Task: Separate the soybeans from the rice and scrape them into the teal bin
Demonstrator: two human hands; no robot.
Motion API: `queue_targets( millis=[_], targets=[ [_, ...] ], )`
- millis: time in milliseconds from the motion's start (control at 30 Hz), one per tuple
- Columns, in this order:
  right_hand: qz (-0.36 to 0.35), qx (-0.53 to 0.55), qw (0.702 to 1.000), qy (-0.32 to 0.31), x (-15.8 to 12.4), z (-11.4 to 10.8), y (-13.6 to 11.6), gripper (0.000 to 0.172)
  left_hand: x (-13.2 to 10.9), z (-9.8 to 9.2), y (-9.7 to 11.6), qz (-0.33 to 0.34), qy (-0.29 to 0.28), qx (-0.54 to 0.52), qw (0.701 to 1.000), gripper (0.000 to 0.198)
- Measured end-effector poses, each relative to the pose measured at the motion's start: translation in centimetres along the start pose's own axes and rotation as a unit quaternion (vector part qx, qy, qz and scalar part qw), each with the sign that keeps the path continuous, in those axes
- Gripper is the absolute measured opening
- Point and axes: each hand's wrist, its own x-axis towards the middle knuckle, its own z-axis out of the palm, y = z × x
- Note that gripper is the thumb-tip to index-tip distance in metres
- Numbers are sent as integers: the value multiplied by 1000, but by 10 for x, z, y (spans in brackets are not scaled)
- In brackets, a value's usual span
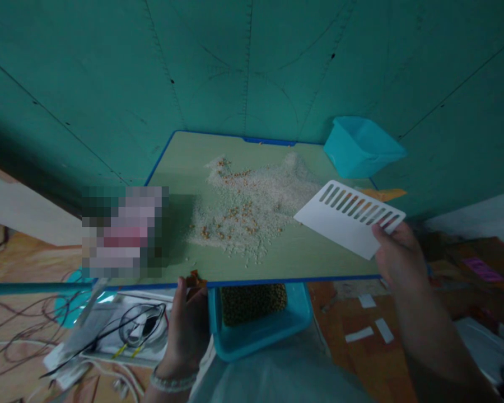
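White slotted plastic card (344,218) pinched in the right hand (399,263), over the right side of a green blue-rimmed board (180,168) strewn with pale rice and yellow grains (247,207); left hand (187,327) clamped on the board's near edge, above a teal basket (260,336) of seeds.

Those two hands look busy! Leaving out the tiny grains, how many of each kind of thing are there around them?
Hands: 2
Teal plastic tubs: 2
Blue-rimmed green board: 1
Slotted white card: 1
Total: 6
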Motion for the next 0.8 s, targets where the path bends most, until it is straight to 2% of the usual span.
queue_targets(
  millis=[100, 233, 400, 500, 633, 733, 800],
  targets=[
    [21, -5, 1000, 9, -10, 0, -2, 41, -2, 6, -1, 12, 37, -20, 999, 52],
    [36, -7, 999, -9, -23, -2, -4, 39, -4, 9, -2, 13, 26, 6, 1000, 49],
    [43, -1, 999, -16, -31, -13, -7, 34, -3, 8, -6, 12, 60, 37, 997, 55],
    [39, -5, 999, -8, -31, -26, -6, 34, -1, 9, -9, -3, 36, 55, 998, 57],
    [66, -22, 998, -8, -41, -43, 1, 36, -2, 13, -13, -2, 40, 80, 996, 55],
    [96, -31, 994, -31, -59, -47, 7, 34, -2, 13, -15, 11, 4, 112, 994, 54],
    [107, -26, 992, -57, -71, -45, 10, 33, -2, 13, -17, 16, 0, 118, 993, 55]
  ],
)
